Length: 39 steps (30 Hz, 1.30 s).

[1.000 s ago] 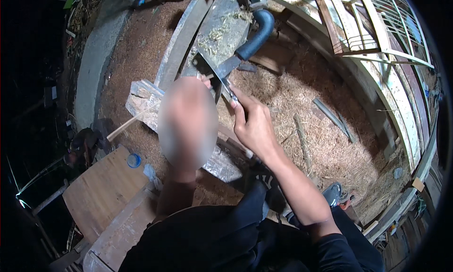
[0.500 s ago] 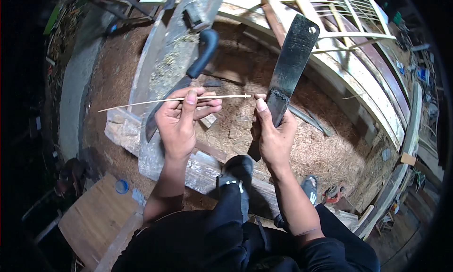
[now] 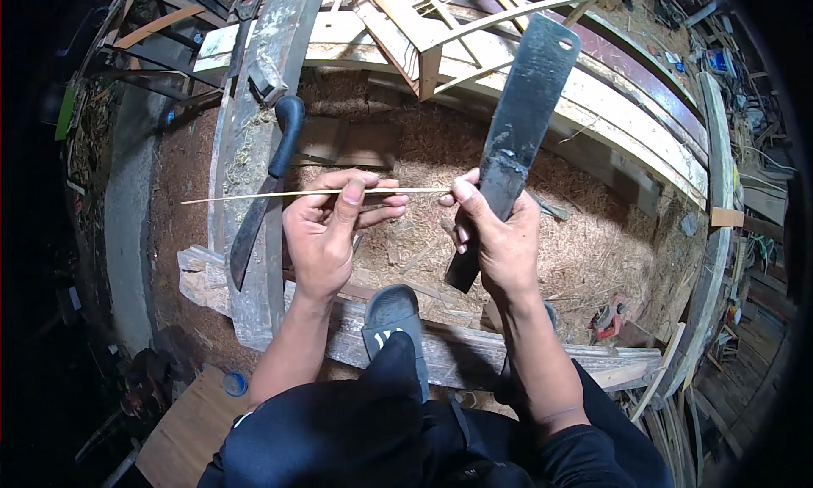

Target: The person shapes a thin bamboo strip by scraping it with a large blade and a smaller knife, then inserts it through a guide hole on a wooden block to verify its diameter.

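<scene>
A thin, pale wooden strip (image 3: 254,196) lies nearly level across the middle of the view. My left hand (image 3: 320,247) pinches it between thumb and fingers, its long end pointing left. My right hand (image 3: 510,255) is closed round a flat, dark cleaver-like blade (image 3: 532,90) with a hole near its top corner. The blade stands upright, tilted a little right, and its black lower end comes out below the fingers. The right thumb and forefinger also meet at the strip's right end. Left of my left hand, a machete (image 3: 290,137) with a curved dark handle leans against a grey beam.
The grey beam (image 3: 254,158) runs up the left, and a pale curved plank (image 3: 610,124) crosses the far side. A slatted wooden frame (image 3: 426,69) rests on that plank. Wood shavings (image 3: 584,251) cover the floor, with a red clamp (image 3: 608,317) at right and a blue lid (image 3: 235,384) at lower left.
My right thumb and fingers have come to the strip's right end, which was just short of them before. The view has shifted, so the machete and beam appear further left.
</scene>
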Motion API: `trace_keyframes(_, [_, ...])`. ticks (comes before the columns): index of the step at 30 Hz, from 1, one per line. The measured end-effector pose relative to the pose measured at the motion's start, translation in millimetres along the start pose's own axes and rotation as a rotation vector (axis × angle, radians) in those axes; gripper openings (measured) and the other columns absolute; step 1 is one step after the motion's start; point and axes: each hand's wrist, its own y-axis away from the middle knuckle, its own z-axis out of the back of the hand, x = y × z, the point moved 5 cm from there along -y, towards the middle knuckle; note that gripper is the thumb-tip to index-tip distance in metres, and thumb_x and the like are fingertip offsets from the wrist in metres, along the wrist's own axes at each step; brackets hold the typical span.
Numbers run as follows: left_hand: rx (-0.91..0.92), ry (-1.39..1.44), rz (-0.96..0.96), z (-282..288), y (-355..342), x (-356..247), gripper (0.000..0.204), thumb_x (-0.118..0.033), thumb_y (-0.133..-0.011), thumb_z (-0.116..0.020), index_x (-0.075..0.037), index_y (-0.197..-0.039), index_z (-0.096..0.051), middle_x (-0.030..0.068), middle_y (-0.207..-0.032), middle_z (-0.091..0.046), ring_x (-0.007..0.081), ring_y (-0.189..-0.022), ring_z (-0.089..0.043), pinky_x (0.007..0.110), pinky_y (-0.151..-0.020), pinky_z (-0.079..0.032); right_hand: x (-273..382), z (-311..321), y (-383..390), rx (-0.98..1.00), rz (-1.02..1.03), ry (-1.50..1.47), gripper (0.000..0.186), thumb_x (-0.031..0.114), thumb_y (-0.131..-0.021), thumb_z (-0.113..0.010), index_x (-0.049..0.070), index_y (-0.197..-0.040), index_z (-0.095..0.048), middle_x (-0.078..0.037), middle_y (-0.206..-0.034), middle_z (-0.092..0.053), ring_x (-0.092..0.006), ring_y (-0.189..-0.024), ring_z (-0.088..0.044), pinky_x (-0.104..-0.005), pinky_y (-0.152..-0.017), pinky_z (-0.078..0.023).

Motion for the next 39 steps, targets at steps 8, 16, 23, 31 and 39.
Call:
trace_keyframes(8, [-0.002, 0.078, -0.083, -3, -3, -15, 0.026, -0.018, -0.109, -0.05, 0.005, -0.11, -0.063, 0.0224, -0.103, -0.072, 0.0325, -0.092, -0.075, 0.042, -0.08, -0.065, 45, 34, 2, -0.076, 0.035, 0.073, 0.023, 0.009, -0.094, -0.076, 0.0, -0.112, -0.066, -0.003, -0.085, -0.068, -0.0052, -0.056, -0.055, -0.0218, -0.048, -0.045])
trace_keyframes(16, [-0.041, 0.076, -0.024, -13, -34, -79, 0.017, -0.013, -0.101, -0.065, 0.003, -0.108, -0.067, 0.0151, -0.095, -0.074, 0.0225, -0.081, -0.075, 0.034, -0.072, -0.065, 176, 102, 3, -0.167, 0.08, 0.241, 0.038, 0.012, -0.088, -0.082, -0.001, -0.118, -0.063, -0.002, -0.082, -0.064, -0.0072, -0.055, -0.051, -0.0259, -0.05, -0.047])
trace_keyframes(23, [0.494, -0.552, 0.224, -72, -32, -141, 0.016, -0.007, -0.095, -0.072, 0.004, -0.106, -0.072, 0.0098, -0.088, -0.074, 0.013, -0.076, -0.071, 0.028, -0.068, -0.058, 248, 146, 13, -0.138, 0.153, 0.434, 0.025, 0.013, -0.091, -0.078, 0.003, -0.11, -0.065, -0.001, -0.078, -0.063, -0.0066, -0.053, -0.051, -0.0251, -0.048, -0.044])
trace_keyframes(31, [0.711, -0.86, 0.45, -159, -10, -131, 0.026, -0.014, -0.101, -0.067, 0.001, -0.122, -0.07, 0.0045, -0.088, -0.074, 0.0074, -0.07, -0.065, 0.025, -0.063, -0.054, 241, 161, -13, -0.042, 0.247, 0.198, 0.029, 0.014, -0.092, -0.079, -0.001, -0.113, -0.066, -0.003, -0.071, -0.061, -0.0092, -0.051, -0.052, -0.0284, -0.047, -0.046])
trace_keyframes(39, [0.481, -0.724, 0.386, -199, 19, -102, 0.024, -0.016, -0.102, -0.065, -0.005, -0.121, -0.073, 0.0002, -0.071, -0.066, 0.0033, -0.055, -0.057, 0.022, -0.049, -0.045, 240, 176, -26, 0.001, 0.285, 0.144, 0.04, 0.019, -0.094, -0.077, -0.001, -0.124, -0.06, -0.004, -0.087, -0.069, -0.0069, -0.055, -0.052, -0.0253, -0.05, -0.047])
